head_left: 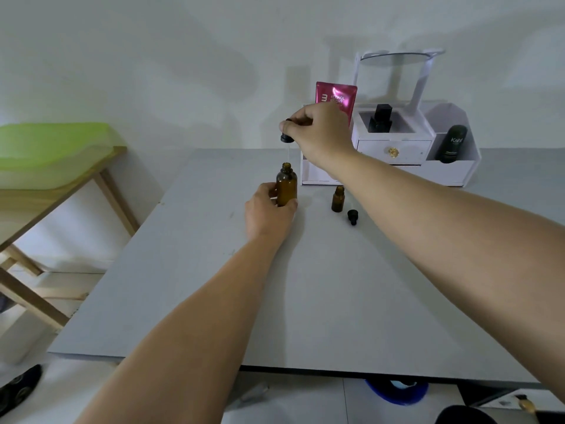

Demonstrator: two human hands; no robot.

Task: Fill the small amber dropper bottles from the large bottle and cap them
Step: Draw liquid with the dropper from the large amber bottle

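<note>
The large amber bottle (286, 186) stands upright and uncapped on the grey table (305, 286), and my left hand (267, 214) grips its lower body. Directly above its neck my right hand (315, 130) pinches a black dropper cap (286, 137), whose thin glass pipette hangs down just over the bottle's mouth. To the right stands a small amber dropper bottle (337, 198), open. Its black cap (352, 216) lies on the table beside it.
A white cosmetic organiser (394, 148) with a mirror sits at the back right, holding a pink tube (336, 97), a black bottle (380, 117) and a dark tube (453, 143). A wooden stool with a green top (55, 148) stands left of the table.
</note>
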